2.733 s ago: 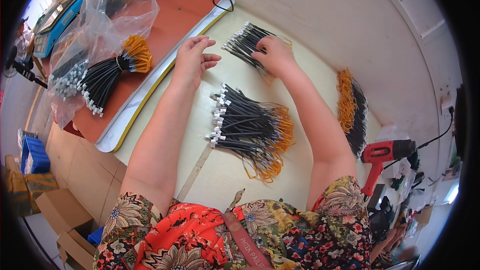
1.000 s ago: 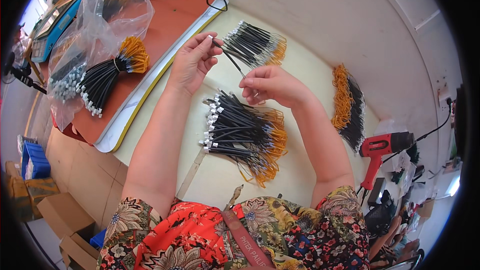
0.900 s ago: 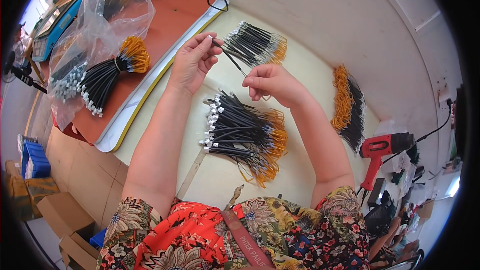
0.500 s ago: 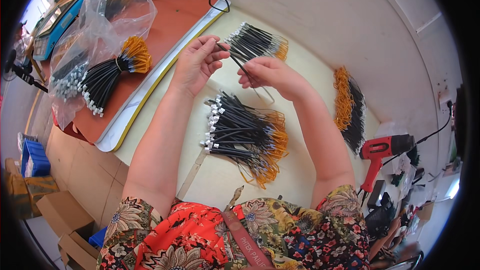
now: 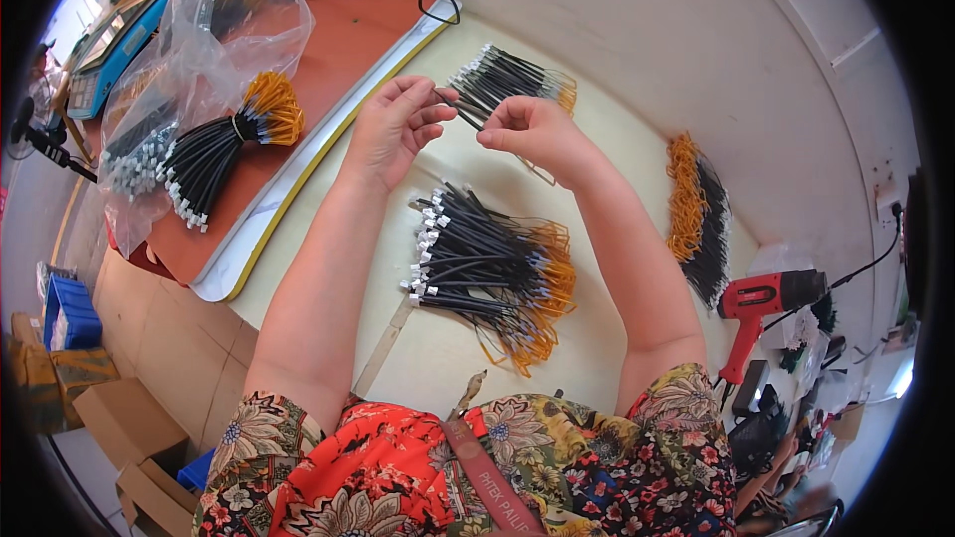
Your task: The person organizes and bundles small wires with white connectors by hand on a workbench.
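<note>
Between my two hands runs one thin black cable [image 5: 462, 110], held above the pale worktop. My left hand [image 5: 400, 124] pinches its upper left end between thumb and forefinger. Farther along, my right hand [image 5: 532, 134] is closed on the same cable, and a thin wire end hangs below it. Below the hands lies a pile of black cables [image 5: 477, 259] with white connectors at the left and orange wire ends at the right. Behind my hands sits another bundle of such cables [image 5: 507, 75].
A tied cable bundle [image 5: 221, 144] and a clear plastic bag [image 5: 254, 0] rest on the red-brown board [image 5: 338, 25] at left. At right are a stack of cables [image 5: 701, 214] against the wall and a red heat gun [image 5: 751, 308]. Cardboard boxes [image 5: 129, 423] stand at lower left.
My right hand has moved slightly up and left along the cable, its fingers now closer together. My left hand stays almost in place.
</note>
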{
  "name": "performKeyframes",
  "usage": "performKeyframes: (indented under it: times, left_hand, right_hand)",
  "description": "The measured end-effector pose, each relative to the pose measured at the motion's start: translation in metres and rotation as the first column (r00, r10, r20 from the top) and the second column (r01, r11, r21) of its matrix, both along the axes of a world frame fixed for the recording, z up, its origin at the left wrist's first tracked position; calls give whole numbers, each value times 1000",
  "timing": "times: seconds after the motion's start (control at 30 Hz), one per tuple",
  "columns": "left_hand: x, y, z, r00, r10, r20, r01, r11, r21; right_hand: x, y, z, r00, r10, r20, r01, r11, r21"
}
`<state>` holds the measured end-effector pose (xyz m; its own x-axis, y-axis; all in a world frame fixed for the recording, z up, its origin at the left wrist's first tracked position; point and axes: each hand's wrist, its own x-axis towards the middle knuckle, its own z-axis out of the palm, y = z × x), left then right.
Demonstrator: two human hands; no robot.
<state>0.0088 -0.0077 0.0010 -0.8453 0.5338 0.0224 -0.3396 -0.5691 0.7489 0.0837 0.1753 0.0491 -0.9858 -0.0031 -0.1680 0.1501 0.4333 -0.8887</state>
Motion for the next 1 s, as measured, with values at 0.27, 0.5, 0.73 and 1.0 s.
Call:
performKeyframes:
  times: [0.27,0.5,0.73,1.0]
  left_hand:
    - [-2,0,-1,1000,-1,12,1,1000,24]
    - [-5,-1,-4,1000,-16,9,16,1000,16]
    - [-4,1,-4,1000,-13,18,13,1000,19]
    - [-5,-1,-8,1000,-1,19,1,1000,-7]
  right_hand:
    - [-1,1,1,999,-25,-25,27,998,62]
    - [-2,2,1,1000,-28,-1,28,995,95]
    - [-4,3,-1,999,-33,-2,32,992,119]
    - [-10,8,-3,996,-65,-63,83,940,331]
